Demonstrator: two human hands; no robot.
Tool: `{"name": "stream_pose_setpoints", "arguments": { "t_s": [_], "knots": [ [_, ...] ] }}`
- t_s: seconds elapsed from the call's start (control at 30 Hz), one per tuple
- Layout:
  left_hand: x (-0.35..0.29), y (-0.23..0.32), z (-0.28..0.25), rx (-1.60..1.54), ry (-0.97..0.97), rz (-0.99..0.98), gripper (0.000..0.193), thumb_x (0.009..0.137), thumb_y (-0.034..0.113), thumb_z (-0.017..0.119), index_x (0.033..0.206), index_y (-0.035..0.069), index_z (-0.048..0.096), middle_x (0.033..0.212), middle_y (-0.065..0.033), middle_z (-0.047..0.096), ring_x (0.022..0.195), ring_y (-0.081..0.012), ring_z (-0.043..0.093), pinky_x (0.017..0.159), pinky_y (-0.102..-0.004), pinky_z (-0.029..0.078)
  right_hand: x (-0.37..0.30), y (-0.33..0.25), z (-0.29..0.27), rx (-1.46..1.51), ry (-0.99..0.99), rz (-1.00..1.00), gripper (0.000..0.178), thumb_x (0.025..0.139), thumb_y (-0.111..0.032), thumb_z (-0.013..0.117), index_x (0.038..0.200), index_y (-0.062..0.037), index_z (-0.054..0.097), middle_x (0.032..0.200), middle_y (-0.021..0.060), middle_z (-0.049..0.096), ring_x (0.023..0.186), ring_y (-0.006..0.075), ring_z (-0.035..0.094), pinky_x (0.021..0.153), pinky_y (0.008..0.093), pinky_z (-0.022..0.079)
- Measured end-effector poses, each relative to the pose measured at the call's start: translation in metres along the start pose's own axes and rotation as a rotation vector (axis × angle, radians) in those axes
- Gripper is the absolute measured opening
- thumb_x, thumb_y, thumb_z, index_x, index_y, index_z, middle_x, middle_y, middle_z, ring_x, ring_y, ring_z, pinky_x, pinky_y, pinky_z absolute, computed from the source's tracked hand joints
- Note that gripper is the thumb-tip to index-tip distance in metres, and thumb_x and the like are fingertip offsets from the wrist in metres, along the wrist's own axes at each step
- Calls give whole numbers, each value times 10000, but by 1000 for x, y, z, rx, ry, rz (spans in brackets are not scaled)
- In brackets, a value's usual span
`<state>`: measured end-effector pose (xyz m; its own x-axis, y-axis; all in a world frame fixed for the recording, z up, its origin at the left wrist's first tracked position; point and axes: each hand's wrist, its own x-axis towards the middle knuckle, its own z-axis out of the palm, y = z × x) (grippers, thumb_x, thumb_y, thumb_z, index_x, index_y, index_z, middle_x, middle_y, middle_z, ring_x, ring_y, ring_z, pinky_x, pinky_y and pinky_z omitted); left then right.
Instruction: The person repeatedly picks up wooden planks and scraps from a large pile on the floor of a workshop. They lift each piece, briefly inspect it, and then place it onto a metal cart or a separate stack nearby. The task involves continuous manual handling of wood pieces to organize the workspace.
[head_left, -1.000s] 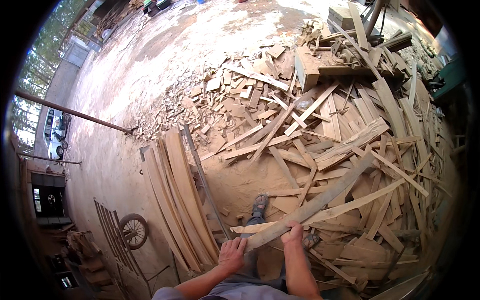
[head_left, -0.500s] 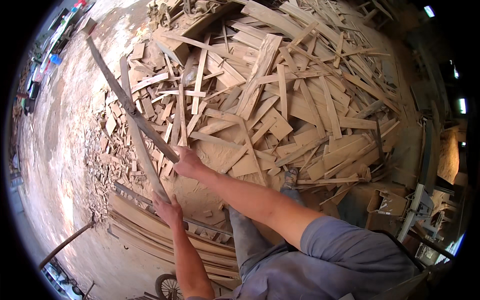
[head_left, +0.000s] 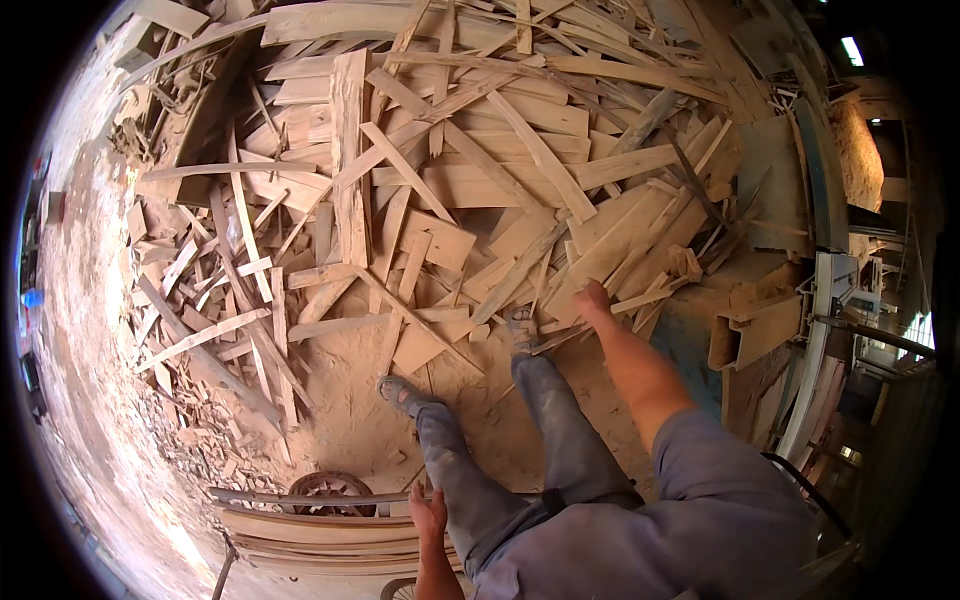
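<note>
1. Left hand [head_left: 428, 510] hangs loosely spread, apparently empty, near the stacked boards [head_left: 325, 545]; perhaps balancing the reach.
2. Right hand [head_left: 592, 300] is at the near edge of the scrap pile [head_left: 440, 195]; can't tell whether it grips.
3. Stack lies aligned, presumably kept apart from scrap.

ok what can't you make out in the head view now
Head view:
Right hand: fingertips hidden by hand itself, grip unclear.
Spoked wheel: mostly cut off by lower edge.
Blue object: blurred, too small at left rim.
Wood scrap pile: bottom layers hidden by upper ones.
</note>
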<state>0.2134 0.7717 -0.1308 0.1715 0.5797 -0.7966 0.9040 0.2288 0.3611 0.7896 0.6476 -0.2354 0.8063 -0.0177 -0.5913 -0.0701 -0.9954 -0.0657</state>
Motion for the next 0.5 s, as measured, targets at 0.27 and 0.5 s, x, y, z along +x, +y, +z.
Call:
{"name": "stream_pose_setpoints", "arguments": {
  "t_s": [0.27,0.5],
  "knots": [
    [11,109,62,-78,-42,109,556,835,238,698,1285,-56,557,1171,-259,645,1149,-410,582,990,-461,454,120,-118,-72,-128,378,-618,845,763,-133,718,1483,2,297,1422,231,426,1330,384,405,1134,471,311],
    [11,93,84,225,190,282,577,812,260,699,1260,-64,536,1131,-248,621,1127,-428,531,1003,-494,408,161,-159,-53,-191,422,-535,911,717,-101,721,1493,-11,252,1279,239,462,1234,396,439,1061,470,302]
  ]
}}
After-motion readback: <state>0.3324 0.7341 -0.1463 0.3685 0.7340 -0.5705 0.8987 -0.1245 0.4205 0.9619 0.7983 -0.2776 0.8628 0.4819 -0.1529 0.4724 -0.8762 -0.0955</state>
